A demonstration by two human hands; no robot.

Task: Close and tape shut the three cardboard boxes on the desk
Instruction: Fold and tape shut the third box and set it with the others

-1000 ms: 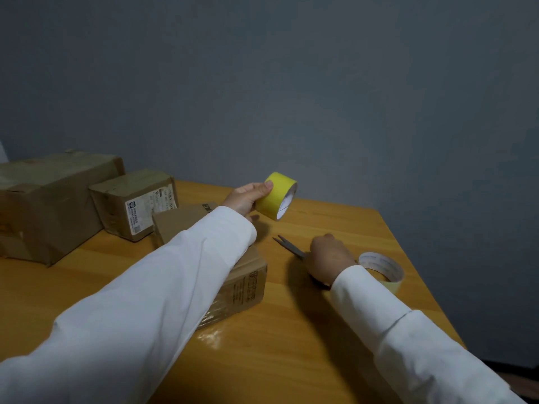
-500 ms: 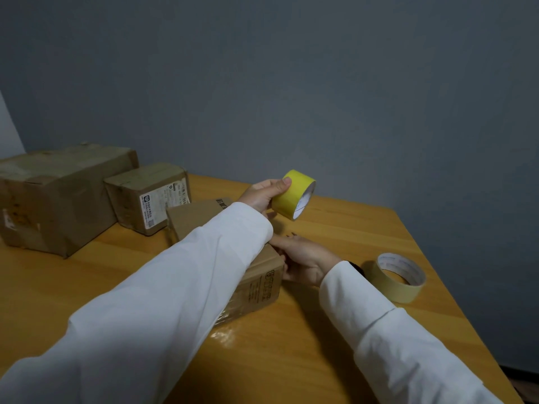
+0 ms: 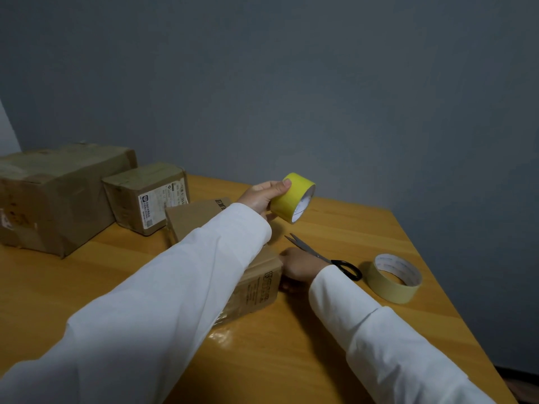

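Your left hand (image 3: 262, 196) has its fingers (image 3: 284, 183) curled over a yellow tape roll (image 3: 293, 197), gripping it in the air above the bench (image 3: 350, 330). Your right hand (image 3: 300, 265) rests against the end of the nearest cardboard box (image 3: 256, 284); whether its fingers are curled or straight cannot be told. That box carries dark printing too blurred to read. Scissors (image 3: 323, 256) lie just beyond that hand, and a pale tape roll (image 3: 393, 278) is further right. The small labelled box (image 3: 145, 196), its white sticker unreadable, and the large box (image 3: 55, 196) sit together at far left.
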